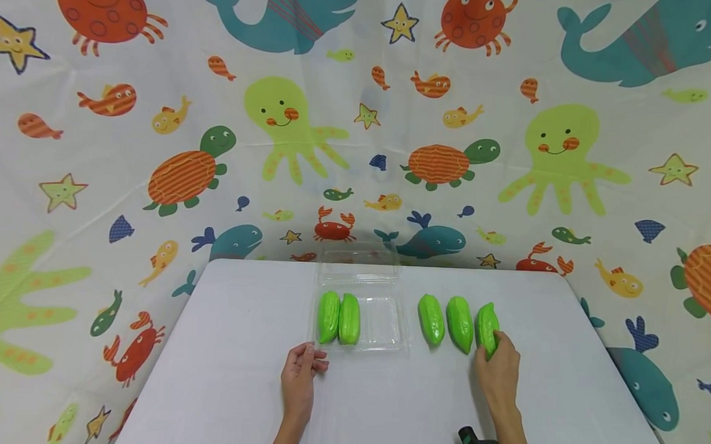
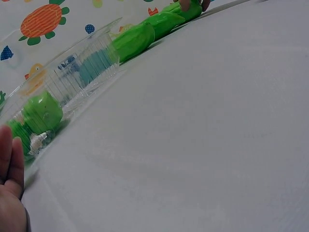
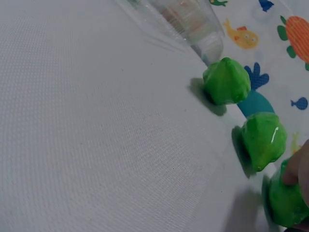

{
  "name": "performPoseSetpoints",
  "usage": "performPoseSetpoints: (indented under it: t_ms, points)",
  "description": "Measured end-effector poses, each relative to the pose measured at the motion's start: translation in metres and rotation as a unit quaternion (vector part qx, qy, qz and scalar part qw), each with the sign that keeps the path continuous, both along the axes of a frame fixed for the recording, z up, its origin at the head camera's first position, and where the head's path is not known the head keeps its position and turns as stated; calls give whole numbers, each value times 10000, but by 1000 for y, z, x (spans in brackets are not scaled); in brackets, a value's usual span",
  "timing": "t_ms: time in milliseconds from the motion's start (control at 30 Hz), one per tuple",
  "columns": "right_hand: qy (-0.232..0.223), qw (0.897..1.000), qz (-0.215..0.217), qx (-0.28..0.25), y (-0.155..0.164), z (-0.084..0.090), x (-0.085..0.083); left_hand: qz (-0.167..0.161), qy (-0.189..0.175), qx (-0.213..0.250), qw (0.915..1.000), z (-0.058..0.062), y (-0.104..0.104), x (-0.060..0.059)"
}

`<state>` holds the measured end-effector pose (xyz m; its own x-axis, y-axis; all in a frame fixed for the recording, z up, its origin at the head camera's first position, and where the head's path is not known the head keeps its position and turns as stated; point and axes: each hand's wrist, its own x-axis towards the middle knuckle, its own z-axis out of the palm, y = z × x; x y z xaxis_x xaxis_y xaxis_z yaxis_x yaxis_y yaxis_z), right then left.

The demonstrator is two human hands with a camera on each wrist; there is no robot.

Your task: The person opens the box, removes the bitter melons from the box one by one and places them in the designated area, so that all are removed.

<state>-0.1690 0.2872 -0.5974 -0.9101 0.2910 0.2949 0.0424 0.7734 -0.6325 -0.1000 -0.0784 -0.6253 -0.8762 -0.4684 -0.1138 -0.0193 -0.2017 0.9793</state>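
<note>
While left hand [image 1: 300, 372] rests loose by clear tray [image 1: 386, 342], right hand [image 1: 497, 368] grips green fruit [image 1: 486, 327].

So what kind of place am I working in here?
Probably a staged tabletop setup, not a real kitchen: a plain white table, a sea-creature print cloth backdrop, and look-alike green toy fruits beside a clear plastic clamshell box.

Perhaps a staged recording booth: sea-creature backdrop [image 1: 360, 116], white table [image 1: 235, 376].
</note>
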Motion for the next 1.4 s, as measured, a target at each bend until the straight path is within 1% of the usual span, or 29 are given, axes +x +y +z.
performPoseSetpoints:
  t_ms: [100, 467, 633, 933, 1067, 1400]
  points:
    - [35, 10000, 16, -16, -1, 2, -1, -41, 16, 5, 10000, 1, -1, -1]
    - [-104, 9999, -70, -26, -7, 7, -2, -94, 73, 161, 9998, 2, -5, -6]
    - [-216, 9997, -100, -49, -10, 10, -3, -133, 105, 149, 9997, 0, -8, -9]
    - [-259, 9995, -149, -53, -15, 13, -1, -201, 128, 152, 9996, 0, -11, -12]
    - [-195, 9996, -156, -100, -17, 14, -1, -231, 106, 193, 9995, 1, -13, -13]
    - [249, 9995, -131, -133, -20, 20, -1, -244, 85, 269, 9993, 3, -14, -13]
